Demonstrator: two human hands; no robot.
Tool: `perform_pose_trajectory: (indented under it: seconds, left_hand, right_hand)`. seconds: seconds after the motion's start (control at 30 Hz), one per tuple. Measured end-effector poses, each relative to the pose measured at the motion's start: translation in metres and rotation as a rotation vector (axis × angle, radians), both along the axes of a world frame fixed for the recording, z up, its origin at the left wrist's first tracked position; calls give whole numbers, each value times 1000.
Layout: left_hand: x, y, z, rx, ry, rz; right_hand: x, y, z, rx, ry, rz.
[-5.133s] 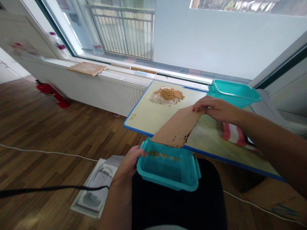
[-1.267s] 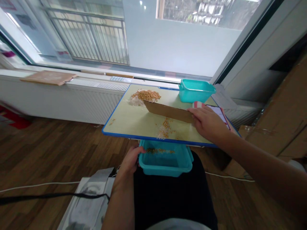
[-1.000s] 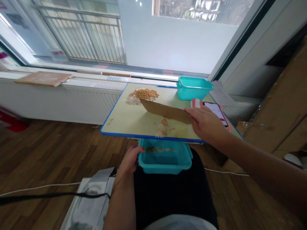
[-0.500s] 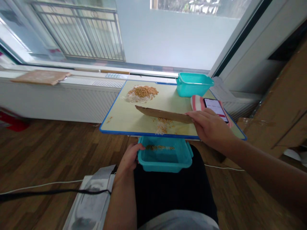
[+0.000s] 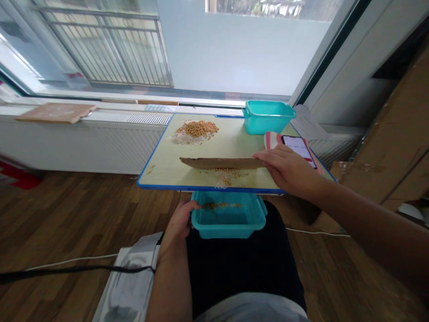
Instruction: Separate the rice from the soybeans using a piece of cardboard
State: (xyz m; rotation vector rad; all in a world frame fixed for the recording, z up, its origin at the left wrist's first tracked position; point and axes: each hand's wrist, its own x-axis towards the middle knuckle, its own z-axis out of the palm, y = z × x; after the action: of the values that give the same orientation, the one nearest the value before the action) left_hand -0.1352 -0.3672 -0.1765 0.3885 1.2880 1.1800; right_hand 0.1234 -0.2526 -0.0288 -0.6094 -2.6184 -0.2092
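Note:
My right hand grips the right end of a brown cardboard strip that stands on edge across the small blue-rimmed table. Just in front of the strip lies a small scatter of beans and rice near the table's front edge. My left hand holds the left rim of a teal tub on my lap, under that edge; a few beans lie inside it. A larger pile of beans on rice sits at the table's far left.
A second teal tub stands at the table's far right. A phone rests on a pink striped cloth beside my right hand. Cardboard boxes stand to the right, a radiator behind, and a black cable crosses the wooden floor.
My right hand has dragged the cardboard strip toward me, away from the large pile, sweeping a small batch of beans and rice close to the front edge. The left hand keeps hold of the tub.

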Motion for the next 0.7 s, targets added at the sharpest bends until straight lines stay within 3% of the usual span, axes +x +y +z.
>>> perform_pose_trajectory:
  seconds: [0.33, 0.5, 0.7]
  left_hand:
    - [0, -1, -2, 28, 36, -8]
    - [-2, 1, -2, 6, 21, 6]
    - [-31, -10, -3, -37, 16, 122]
  right_hand:
    - [-8, 23, -4, -63, -21, 158]
    - [-8, 33, -2, -86, -19, 168]
    - [-18, 37, -2, -96, 28, 122]
